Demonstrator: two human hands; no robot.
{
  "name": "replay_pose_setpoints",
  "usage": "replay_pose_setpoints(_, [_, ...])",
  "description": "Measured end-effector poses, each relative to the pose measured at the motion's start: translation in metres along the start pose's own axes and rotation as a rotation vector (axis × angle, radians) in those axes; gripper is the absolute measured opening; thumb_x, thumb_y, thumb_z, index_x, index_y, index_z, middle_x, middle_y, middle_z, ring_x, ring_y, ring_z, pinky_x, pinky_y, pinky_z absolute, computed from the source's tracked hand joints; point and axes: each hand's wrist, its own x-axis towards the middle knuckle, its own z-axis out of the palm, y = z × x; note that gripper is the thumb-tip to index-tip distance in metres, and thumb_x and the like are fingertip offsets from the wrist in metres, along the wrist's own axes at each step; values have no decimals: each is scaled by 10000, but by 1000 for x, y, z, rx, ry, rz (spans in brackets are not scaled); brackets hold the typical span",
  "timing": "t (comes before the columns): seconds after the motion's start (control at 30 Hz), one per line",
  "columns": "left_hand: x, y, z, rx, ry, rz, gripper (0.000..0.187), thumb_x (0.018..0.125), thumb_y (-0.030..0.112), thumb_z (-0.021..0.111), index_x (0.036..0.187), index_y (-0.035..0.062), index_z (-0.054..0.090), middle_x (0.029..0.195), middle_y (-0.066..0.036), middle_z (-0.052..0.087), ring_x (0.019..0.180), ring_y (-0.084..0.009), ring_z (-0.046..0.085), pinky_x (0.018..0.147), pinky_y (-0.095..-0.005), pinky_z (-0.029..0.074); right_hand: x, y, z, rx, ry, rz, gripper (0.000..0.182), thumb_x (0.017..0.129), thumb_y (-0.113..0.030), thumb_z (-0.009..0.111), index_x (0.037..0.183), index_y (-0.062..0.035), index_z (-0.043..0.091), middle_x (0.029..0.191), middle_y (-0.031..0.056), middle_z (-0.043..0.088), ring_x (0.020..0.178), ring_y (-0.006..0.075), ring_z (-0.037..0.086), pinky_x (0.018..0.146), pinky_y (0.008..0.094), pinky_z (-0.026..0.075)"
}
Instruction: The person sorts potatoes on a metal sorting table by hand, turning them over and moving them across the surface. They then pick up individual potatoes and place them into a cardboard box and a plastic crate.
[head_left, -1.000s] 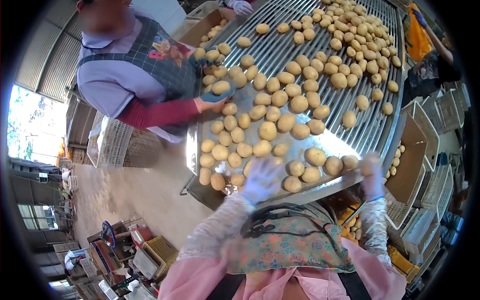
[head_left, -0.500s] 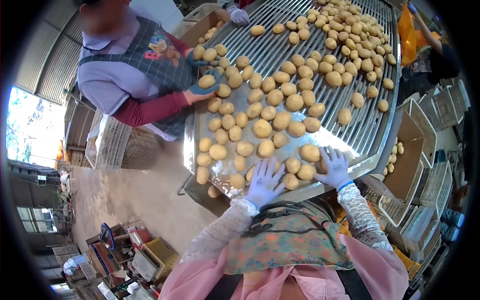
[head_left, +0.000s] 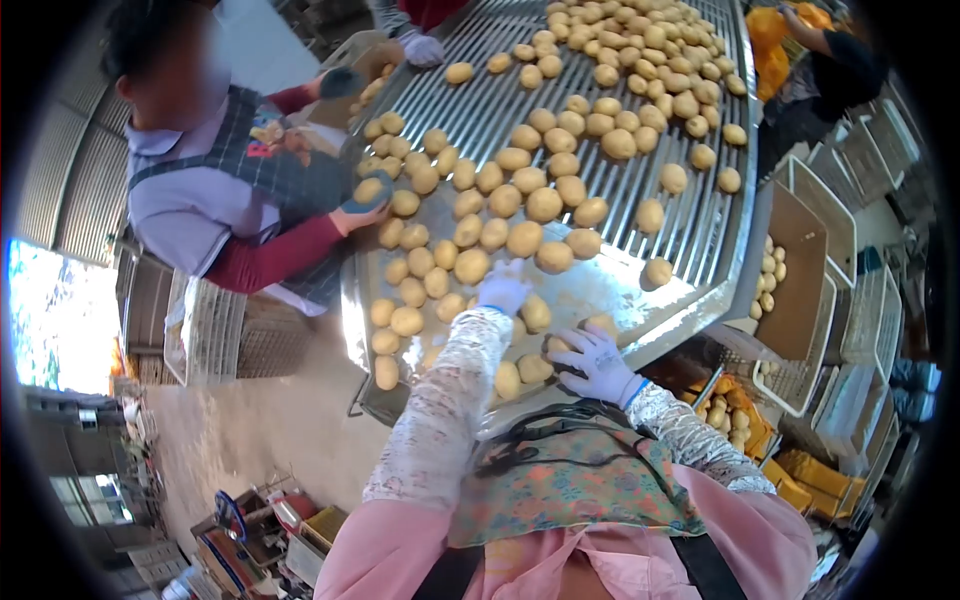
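Note:
My left hand (head_left: 503, 288), in a pale glove, reaches forward over the metal sheet (head_left: 625, 285) among loose potatoes (head_left: 471, 266). Its fingers are spread, and a potato (head_left: 536, 313) sits beside its wrist. Nearer my body, my gloved right hand (head_left: 595, 366) has its fingers stretched out, touching a potato (head_left: 601, 325) by the sheet's front edge. Neither hand is closed around a potato. More potatoes lie partly hidden behind my left forearm.
Metal rollers (head_left: 690, 215) carry a heap of potatoes (head_left: 650, 45). A co-worker in a checked apron (head_left: 265, 130) stands at left, one gloved hand (head_left: 368, 197) at a potato. Crates (head_left: 815, 345) and an orange mesh bag (head_left: 765, 420) with potatoes are at right.
My left hand has moved forward, deeper among the potatoes. My right hand has shifted left along the front edge. The view has turned, and the co-worker's far hand has risen from the table.

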Motion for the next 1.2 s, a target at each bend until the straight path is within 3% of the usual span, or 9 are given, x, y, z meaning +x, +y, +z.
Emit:
replay_pose_setpoints(0.17, [-44,42,23,-330,457,334,583,905,350,647,1406,85,513,1258,-243,583,1147,-432,582,945,-494,500,-38,-11,-7,1242,386,727,658,1014,-318,593,1564,-83,320,1557,144,399,1294,239,517,1083,390,423])
replay_pose_setpoints(0.27, [-98,101,46,-420,249,673,650,899,344,656,1439,27,479,1340,-256,556,1208,-418,559,987,-491,477,-49,-28,-49,1772,678,741,610,994,-284,613,1520,-82,380,1312,102,586,1181,198,596,998,320,486])
replay_pose_setpoints(0.37, [-119,89,46,-60,157,1004,669,876,355,666,1423,10,498,1373,-226,552,1301,-383,512,1083,-523,395,-112,-2,-55,1453,767,943,305,940,-212,675,1211,-101,590,1157,75,626,1044,150,620,827,296,551])
replay_pose_setpoints(0.6, [-134,-105,21,300,228,592,636,894,373,644,1407,20,518,1426,-249,510,1346,-511,429,1123,-666,272,-303,13,-71,845,969,1475,400,927,-345,689,1252,-122,619,1130,4,629,994,142,607,812,300,521])
replay_pose_setpoints(0.63, [-137,-122,17,320,376,385,643,903,379,641,1418,17,506,1458,-270,476,1358,-542,397,1119,-689,261,-393,66,-26,103,655,1047,535,911,-462,680,1275,-80,592,1142,48,631,1013,159,602,836,319,523])
replay_pose_setpoints(0.7, [-118,-133,35,588,629,399,669,917,404,623,1443,16,476,1493,-286,423,1377,-558,355,1120,-698,248,-323,38,-70,-456,233,1840,686,876,-450,706,1404,-52,522,1339,249,563,1187,365,583,995,435,485])
replay_pose_setpoints(0.87, [-71,-27,85,247,569,-151,740,959,494,538,1527,48,376,1568,-321,291,1421,-620,201,1168,-685,137,-194,81,-114,-562,561,915,742,791,-295,774,1445,-66,510,1472,307,427,1294,466,486,1071,471,419])
replay_pose_setpoints(1.0, [-142,-8,72,134,335,552,722,938,477,581,1501,56,417,1533,-235,394,1406,-543,307,1176,-602,231,-70,93,-123,-668,320,575,693,762,-373,765,1383,-129,579,1465,274,449,1286,429,495,1072,504,397])
replay_pose_setpoints(1.2, [-195,-111,30,246,321,268,702,890,409,648,1452,27,474,1469,-218,484,1354,-442,432,1122,-584,312,12,61,-21,-555,88,292,719,719,-525,730,1382,-287,584,1423,137,505,1292,445,454,1103,626,304])
